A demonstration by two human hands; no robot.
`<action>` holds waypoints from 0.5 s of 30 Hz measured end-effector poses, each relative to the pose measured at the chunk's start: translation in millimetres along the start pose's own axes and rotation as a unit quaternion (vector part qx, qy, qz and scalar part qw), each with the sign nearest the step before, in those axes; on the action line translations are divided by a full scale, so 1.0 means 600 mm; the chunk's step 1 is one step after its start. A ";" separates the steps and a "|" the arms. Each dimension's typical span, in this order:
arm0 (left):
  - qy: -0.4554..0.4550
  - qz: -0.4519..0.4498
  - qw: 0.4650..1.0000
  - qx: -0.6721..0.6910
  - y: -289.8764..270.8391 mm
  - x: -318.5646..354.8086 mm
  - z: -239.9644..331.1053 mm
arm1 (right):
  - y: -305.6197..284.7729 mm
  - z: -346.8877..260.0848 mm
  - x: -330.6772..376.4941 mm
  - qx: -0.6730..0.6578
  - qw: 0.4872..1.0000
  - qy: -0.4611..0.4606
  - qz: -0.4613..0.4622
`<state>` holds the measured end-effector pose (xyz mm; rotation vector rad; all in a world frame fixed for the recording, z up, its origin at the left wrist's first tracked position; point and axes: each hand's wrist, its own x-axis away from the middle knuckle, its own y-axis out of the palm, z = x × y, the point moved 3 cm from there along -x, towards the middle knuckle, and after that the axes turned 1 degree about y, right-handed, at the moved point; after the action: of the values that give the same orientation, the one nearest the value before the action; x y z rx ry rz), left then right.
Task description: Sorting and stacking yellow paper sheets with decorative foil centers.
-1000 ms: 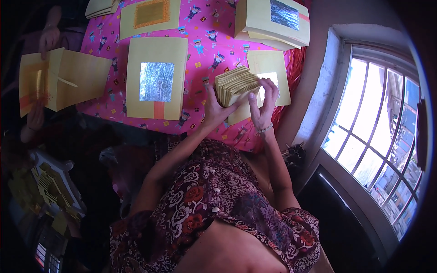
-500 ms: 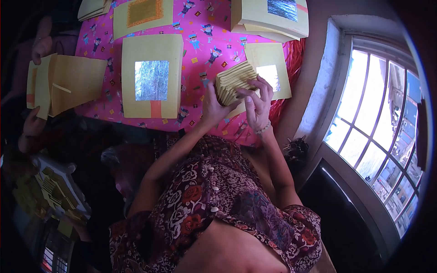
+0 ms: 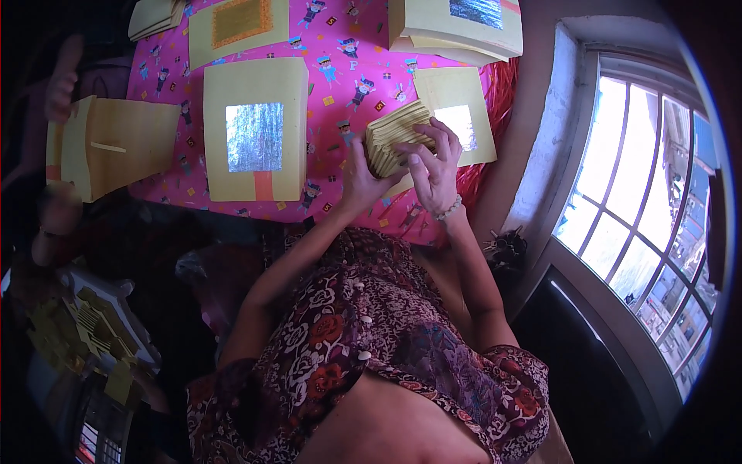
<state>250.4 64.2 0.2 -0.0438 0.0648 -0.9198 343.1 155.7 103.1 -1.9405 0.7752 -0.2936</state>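
A thick bundle of folded yellow paper envelopes (image 3: 393,138) stands tilted above the right part of the table. My left hand (image 3: 362,184) is closed round its left side and underside, the thumb up along the edge. On the bundle's right side lie the bent fingers of my right hand (image 3: 437,176), thumb raised, touching the envelope edges; exactly what the fingertips pinch is hidden. Just behind sits a flat yellow sheet (image 3: 475,97) with a shiny silver square (image 3: 464,127). To the left lies a thick yellow stack (image 3: 255,81) with a silver panel and an orange strip.
Pink patterned cloth (image 3: 340,100) covers the table. More yellow stacks (image 3: 456,35) lie at the far side. At left, a co-worker's hands (image 3: 63,209) are by an open yellow paper piece (image 3: 131,143). Red tinsel (image 3: 506,97) hangs at the right edge, near a barred window (image 3: 630,209).
My right fingers have shifted slightly along the envelope edges; my left hand keeps its hold. The co-worker's hands have moved off the yellow paper piece, the lower one blurred.
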 end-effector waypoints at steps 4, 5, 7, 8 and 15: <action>0.004 -0.002 1.000 -0.011 0.000 0.001 -0.003 | 0.003 0.003 0.000 -0.012 1.000 0.001 0.002; 0.002 -0.002 1.000 -0.008 0.000 0.002 -0.003 | 0.003 0.003 0.000 -0.014 1.000 0.001 0.002; 0.000 -0.002 1.000 -0.004 -0.001 0.002 -0.004 | 0.003 0.003 0.001 -0.017 1.000 0.001 0.002; 0.000 -0.002 1.000 -0.008 -0.001 0.003 -0.004 | 0.003 0.002 0.000 -0.017 1.000 0.001 0.000; -0.005 -0.004 1.000 -0.016 -0.004 0.005 -0.005 | 0.006 0.001 -0.007 -0.025 1.000 0.004 -0.005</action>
<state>250.0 60.5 -3.0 -0.0789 0.0700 -0.9266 338.7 157.9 100.0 -1.9914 0.7844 -0.2904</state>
